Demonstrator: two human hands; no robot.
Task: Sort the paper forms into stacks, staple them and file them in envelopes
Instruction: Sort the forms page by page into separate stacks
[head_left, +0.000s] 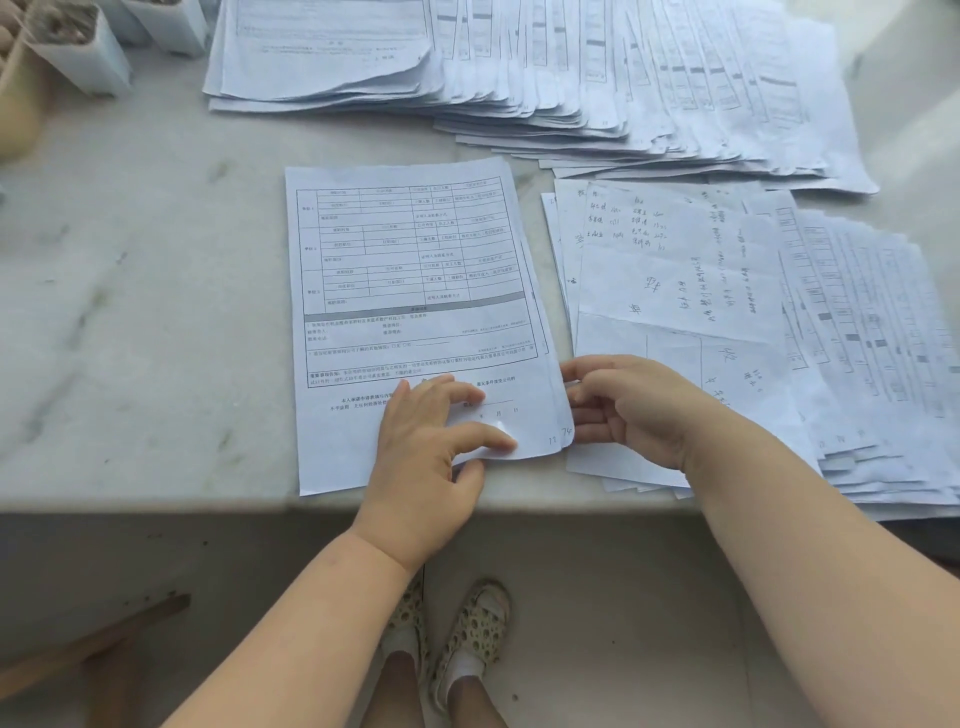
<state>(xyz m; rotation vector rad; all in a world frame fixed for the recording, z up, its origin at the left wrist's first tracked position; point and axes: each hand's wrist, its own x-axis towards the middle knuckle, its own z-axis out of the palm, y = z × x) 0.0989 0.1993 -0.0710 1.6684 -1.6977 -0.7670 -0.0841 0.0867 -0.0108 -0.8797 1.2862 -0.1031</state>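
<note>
Pinching the printed form's (415, 312) lower right corner between left hand (436, 452) thumb and fingers, on the marble table (130, 286); right hand (628, 405) loosely curled, fingertips touching its edge. Two fanned paper spreads alongside.

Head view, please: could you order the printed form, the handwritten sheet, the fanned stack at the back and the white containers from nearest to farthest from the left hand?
1. Printed form: under the left hand.
2. Handwritten sheet: to its right.
3. Fanned stack: far side, right.
4. White containers: far left corner.
</note>
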